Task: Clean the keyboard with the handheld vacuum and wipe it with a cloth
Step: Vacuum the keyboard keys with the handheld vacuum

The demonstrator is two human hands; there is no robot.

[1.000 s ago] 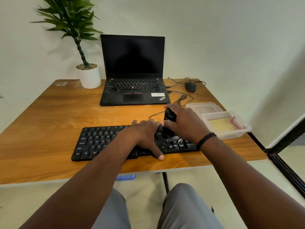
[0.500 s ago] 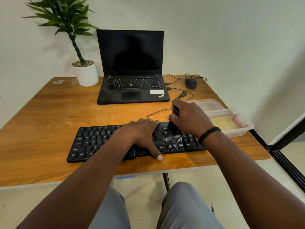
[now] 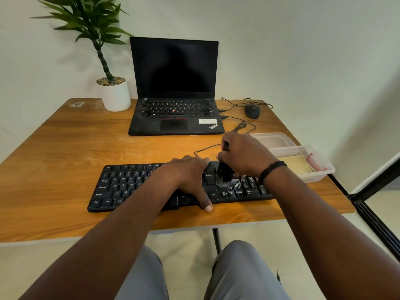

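Gripping the small black vacuum (image 3: 224, 172) in a closed right hand (image 3: 244, 156), light and rigid by its look, left hand (image 3: 188, 172) flat, empty, pinning the keyboard (image 3: 121, 187).

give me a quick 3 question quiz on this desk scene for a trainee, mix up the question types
1. True or false: the left hand rests flat on the keyboard.
2. Multiple choice: where does the right hand hold the handheld vacuum? A) over the laptop B) nozzle down on the keyboard's right part C) inside the plastic tub
3. Fill in: the yellow cloth lies in the ____.

Key
1. True.
2. B.
3. Plastic tub, to the right of the keyboard.
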